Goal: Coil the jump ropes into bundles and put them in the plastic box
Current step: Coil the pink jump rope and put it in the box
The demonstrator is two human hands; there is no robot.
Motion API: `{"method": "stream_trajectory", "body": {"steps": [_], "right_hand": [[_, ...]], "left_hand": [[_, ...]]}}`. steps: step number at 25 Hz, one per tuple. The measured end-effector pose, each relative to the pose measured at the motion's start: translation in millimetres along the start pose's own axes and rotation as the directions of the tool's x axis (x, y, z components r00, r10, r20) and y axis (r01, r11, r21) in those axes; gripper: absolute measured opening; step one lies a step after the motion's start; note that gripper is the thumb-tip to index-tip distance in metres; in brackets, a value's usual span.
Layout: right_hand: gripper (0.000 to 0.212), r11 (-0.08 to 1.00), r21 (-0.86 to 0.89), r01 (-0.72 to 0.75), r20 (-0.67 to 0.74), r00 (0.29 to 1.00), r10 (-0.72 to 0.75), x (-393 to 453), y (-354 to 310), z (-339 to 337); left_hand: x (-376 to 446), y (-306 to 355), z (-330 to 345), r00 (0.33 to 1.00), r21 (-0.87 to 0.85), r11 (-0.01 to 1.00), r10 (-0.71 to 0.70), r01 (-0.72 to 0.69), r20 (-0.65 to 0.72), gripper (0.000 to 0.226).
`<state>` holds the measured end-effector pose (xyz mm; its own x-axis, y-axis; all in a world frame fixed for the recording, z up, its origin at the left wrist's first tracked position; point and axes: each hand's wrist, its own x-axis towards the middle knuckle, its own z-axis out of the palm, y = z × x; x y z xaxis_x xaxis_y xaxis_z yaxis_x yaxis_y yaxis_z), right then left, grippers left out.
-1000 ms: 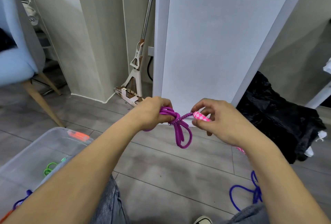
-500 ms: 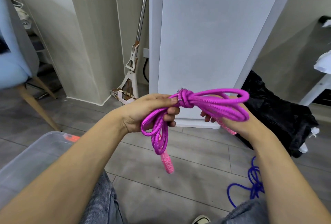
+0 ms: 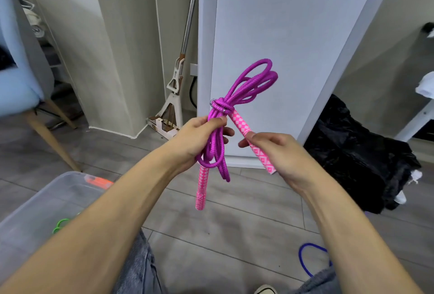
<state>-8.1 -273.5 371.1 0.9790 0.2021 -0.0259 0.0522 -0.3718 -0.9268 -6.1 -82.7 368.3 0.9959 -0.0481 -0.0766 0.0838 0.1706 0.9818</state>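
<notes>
Fingers of the left hand (image 3: 199, 137) grip the knotted purple rope (image 3: 237, 96), now swung upright, while the right hand (image 3: 279, 152) pinches a pink handle (image 3: 249, 140); bundle looks ready for the plastic box (image 3: 35, 204).

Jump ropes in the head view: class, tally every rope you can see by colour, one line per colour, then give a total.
Purple rope with pink handles, held in the left hand and right hand: 1
Green rope in the plastic box, only partly seen: 1
Blue rope on the floor: 1
Total: 3
</notes>
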Motion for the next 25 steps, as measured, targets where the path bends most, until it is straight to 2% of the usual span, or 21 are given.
{"method": "stream_trajectory", "body": {"steps": [2,3,8,9,12,13,15,17,19,21,23,25], "right_hand": [[0.028,0.997,-0.054,0.047,-0.063,0.997,-0.050,2,3,9],[0.026,0.993,-0.083,0.085,-0.081,0.992,-0.091,1,4,11],[0.018,0.982,-0.121,0.142,-0.121,0.980,-0.156,0,2,20],[0.019,0.984,-0.115,0.135,-0.111,0.983,-0.148,0,1,22],[0.021,0.992,0.048,0.115,-0.101,0.989,-0.110,-2,-4,27],[0.022,0.990,0.007,0.139,-0.147,0.980,-0.137,-2,-4,25],[0.024,0.931,-0.324,0.169,-0.291,0.919,-0.267,3,3,12],[0.021,0.801,-0.588,0.109,-0.361,0.851,-0.381,7,9,-9],[0.017,0.755,-0.651,0.079,-0.367,0.838,-0.404,9,14,-31],[0.019,0.689,-0.721,0.069,-0.367,0.806,-0.465,8,20,-47],[0.021,0.646,-0.762,0.043,-0.384,0.772,-0.506,4,22,-56],[0.021,0.694,-0.720,0.027,-0.427,0.771,-0.473,4,22,-58]], "left_hand": [[-1,0,2,0.999,0.132,0.991,0.014,-0.019,0.036,0.022],[-2,-1,2,0.998,0.147,0.989,0.014,-0.022,0.056,0.024],[-10,6,8,0.991,0.048,0.998,0.036,-0.043,0.131,0.027],[-11,7,9,0.990,0.031,0.999,0.040,-0.045,0.133,0.028],[-11,9,8,0.986,0.010,0.998,0.054,-0.056,0.155,0.030],[-10,9,5,0.984,0.051,0.996,0.070,-0.079,0.166,0.030],[-10,8,-2,0.975,0.153,0.980,0.091,-0.123,0.203,0.030],[-10,8,-9,0.949,0.189,0.980,0.003,-0.066,0.316,0.029],[-13,9,-12,0.900,0.216,0.976,-0.123,0.033,0.418,0.026],[-11,6,-14,0.909,0.281,0.959,-0.144,0.031,0.390,0.026],[-5,2,-16,0.959,0.350,0.937,-0.084,-0.017,0.271,0.026],[1,-2,-16,0.992,0.282,0.960,-0.027,-0.008,0.123,0.026]]}}
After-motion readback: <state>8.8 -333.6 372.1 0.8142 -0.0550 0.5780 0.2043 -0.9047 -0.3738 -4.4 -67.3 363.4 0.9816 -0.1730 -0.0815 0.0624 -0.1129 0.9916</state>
